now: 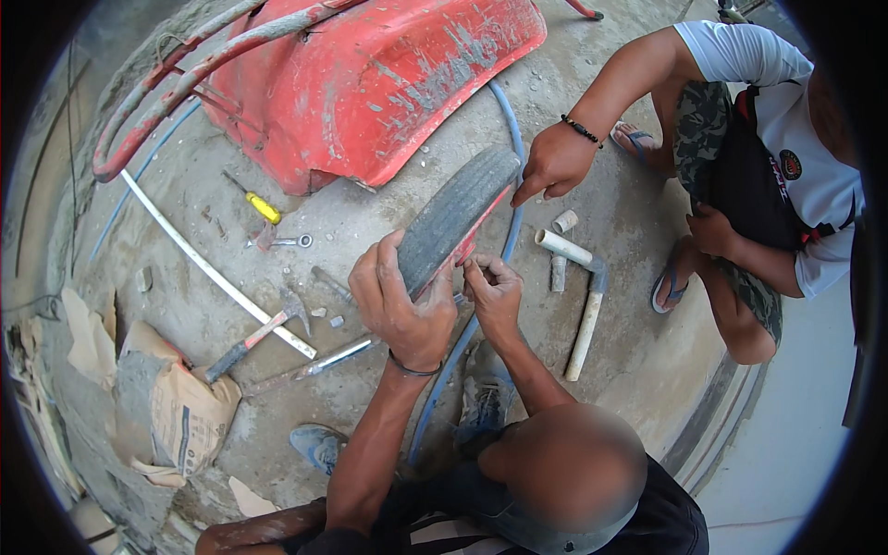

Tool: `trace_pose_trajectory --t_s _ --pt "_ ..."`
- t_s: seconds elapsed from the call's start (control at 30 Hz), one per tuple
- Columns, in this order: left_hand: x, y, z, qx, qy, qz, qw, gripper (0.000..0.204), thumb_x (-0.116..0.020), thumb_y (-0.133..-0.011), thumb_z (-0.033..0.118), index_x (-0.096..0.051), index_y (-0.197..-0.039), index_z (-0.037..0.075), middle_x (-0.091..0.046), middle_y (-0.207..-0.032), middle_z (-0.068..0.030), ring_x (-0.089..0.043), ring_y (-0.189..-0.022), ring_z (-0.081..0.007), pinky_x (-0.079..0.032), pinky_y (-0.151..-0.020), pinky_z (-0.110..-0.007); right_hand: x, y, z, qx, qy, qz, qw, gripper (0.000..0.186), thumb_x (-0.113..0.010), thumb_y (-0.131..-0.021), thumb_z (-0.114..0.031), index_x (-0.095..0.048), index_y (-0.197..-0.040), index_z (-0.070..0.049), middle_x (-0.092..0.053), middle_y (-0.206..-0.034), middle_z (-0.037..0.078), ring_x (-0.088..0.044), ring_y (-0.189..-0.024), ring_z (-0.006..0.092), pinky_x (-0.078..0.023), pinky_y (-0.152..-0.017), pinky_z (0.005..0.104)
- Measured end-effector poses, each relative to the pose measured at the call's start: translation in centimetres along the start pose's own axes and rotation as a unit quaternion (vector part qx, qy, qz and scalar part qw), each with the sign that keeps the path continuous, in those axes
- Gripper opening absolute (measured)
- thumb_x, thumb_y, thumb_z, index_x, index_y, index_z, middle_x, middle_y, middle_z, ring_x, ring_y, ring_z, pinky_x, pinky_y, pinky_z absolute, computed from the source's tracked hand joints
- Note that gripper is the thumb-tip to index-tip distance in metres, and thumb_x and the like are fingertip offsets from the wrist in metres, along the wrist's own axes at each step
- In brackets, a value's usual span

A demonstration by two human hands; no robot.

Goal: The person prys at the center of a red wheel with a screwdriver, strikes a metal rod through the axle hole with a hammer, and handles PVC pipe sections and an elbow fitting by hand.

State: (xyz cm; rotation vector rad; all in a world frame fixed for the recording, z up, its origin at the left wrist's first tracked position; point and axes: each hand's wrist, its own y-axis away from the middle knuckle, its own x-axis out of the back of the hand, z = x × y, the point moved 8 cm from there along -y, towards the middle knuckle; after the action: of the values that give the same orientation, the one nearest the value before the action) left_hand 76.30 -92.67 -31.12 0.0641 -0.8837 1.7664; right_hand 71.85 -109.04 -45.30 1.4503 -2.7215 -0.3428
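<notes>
Head view shows us a small wheel with a worn grey rubber tyre and red metal rim (455, 211), held up tilted near the middle of the frame, above the dusty concrete floor (661, 379). Our left hand (407, 310) holds it firmly by its lower end, fingers and thumb wrapped around the tyre. Our right hand (495, 294) has its fingers drawn close together by the red metal at the wheel's right side; we cannot tell whether that narrow grip pinches anything. From the upper right, a co-worker's hand (560, 159) points a finger at the wheel's far edge, touching or just beside it.

We judge the wheel fairly heavy for its size, with firm, grippy rubber and a stiff rim, hardly fragile, though dust could make it slide a little. The best hold seems to be across the tread with both sidewalls gripped, leaving the hub free.

Around it we see a tipped red metal wheelbarrow tray (407, 102) at the top, a yellow-handled screwdriver (263, 207) and a claw hammer (250, 340) at left, and a white pipe with a grey elbow (583, 338) right of centre.
</notes>
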Motion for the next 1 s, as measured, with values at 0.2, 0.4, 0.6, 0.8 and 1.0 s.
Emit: trace_pose_trajectory --t_s 0.2,0.4,0.6,0.8,1.0 --pt "2.7 5.7 1.4 -0.036 0.009 -0.031 0.999 0.059 -0.080 -0.062 0.001 -0.055 -0.116 0.001 -0.051 -0.106 -0.0122 -0.052 -0.099 -0.0309 -0.043 -0.086 -0.043 2.5 3.7 2.9 -0.043 0.009 -0.013 0.999 0.013 -0.063 -0.091 -0.010 -0.065 -0.098 0.001 -0.064 -0.072 0.000 -0.054 -0.059 0.0051 -0.042 -0.051 0.0208" --pt "1.5 12.6 3.9 -0.112 0.052 -0.160 0.979 0.046 -0.074 -0.065 0.016 -0.062 -0.108 0.007 -0.048 -0.098 -0.0075 -0.050 -0.091 -0.0259 -0.046 -0.081 -0.045 9.3 9.2 6.5 -0.113 0.058 0.017 0.992 0.014 -0.062 -0.091 -0.010 -0.065 -0.099 0.001 -0.064 -0.072 0.001 -0.055 -0.059 0.0055 -0.042 -0.051 0.0210" --pt "-0.2 17.4 4.3 -0.161 -0.015 -0.202 0.966 0.035 -0.061 -0.077 0.011 -0.071 -0.110 0.016 -0.044 -0.088 -0.0033 -0.047 -0.086 -0.0207 -0.050 -0.077 -0.038 12.3 13.3 7.7 -0.184 0.075 0.032 0.980 0.014 -0.061 -0.091 -0.009 -0.065 -0.100 0.001 -0.064 -0.073 0.001 -0.055 -0.060 0.0060 -0.042 -0.051 0.0213" --pt "-1.0 19.8 4.1 -0.205 -0.081 -0.220 0.950 0.035 -0.061 -0.083 0.008 -0.070 -0.115 0.020 -0.046 -0.088 -0.0010 -0.049 -0.086 -0.0153 -0.053 -0.078 -0.033 13.7 14.7 7.9 -0.215 0.080 0.040 0.973 0.015 -0.061 -0.091 -0.009 -0.064 -0.101 0.001 -0.065 -0.074 0.002 -0.056 -0.060 0.0064 -0.043 -0.051 0.0215" --pt "-1.3 19.4 4.7 -0.211 -0.096 -0.223 0.947 0.031 -0.065 -0.080 0.010 -0.072 -0.109 0.020 -0.043 -0.086 -0.0004 -0.047 -0.084 -0.0161 -0.054 -0.073 -0.033 14.1 15.6 8.2 -0.233 0.081 0.039 0.968 0.015 -0.060 -0.092 -0.009 -0.064 -0.102 0.001 -0.065 -0.074 0.002 -0.056 -0.060 0.0069 -0.043 -0.051 0.0218"
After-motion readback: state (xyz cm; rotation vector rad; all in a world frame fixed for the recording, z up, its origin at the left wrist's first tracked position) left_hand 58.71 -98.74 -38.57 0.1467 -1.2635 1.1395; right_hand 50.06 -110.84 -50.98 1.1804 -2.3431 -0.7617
